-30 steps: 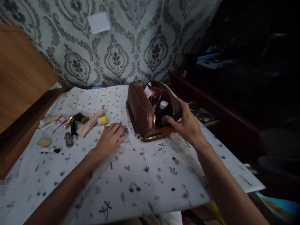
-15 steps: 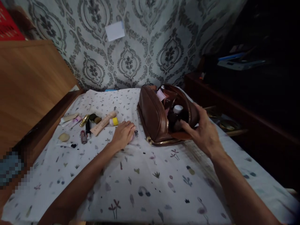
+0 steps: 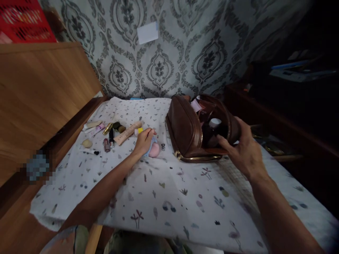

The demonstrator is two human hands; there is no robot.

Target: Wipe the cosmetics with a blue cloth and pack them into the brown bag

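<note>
My right hand (image 3: pixel 247 148) grips the right side of a brown cosmetic bag (image 3: pixel 184 128), thumb inside the opening and fingers outside. The unzipped bag stands gaping; a white-capped dark bottle (image 3: pixel 215 122) and a pink packet (image 3: pixel 196 105) show within. Left of the bag, my left hand (image 3: pixel 144 141) is low over the cloth, fingers curled against a small soft-looking pink and light-blue item (image 3: pixel 154 150). Part of that item is hidden beneath the hand. Just behind this hand lie a small yellow-capped container (image 3: pixel 139 131) and a beige tube (image 3: pixel 128 133).
Left on the patterned cloth (image 3: pixel 169 190) are a lipstick (image 3: pixel 111 137), a small pinkish bottle (image 3: pixel 106 145), a gold tube (image 3: pixel 107 128), a beige sponge (image 3: pixel 86 143) and other tubes. A wooden panel (image 3: pixel 50 91) borders the left; a patterned wall (image 3: pixel 159 67) stands behind.
The view has swung left, so everything sits farther right. My left hand has drawn slightly left, uncovering more of the pink and light-blue item. My right hand keeps its hold on the bag.
</note>
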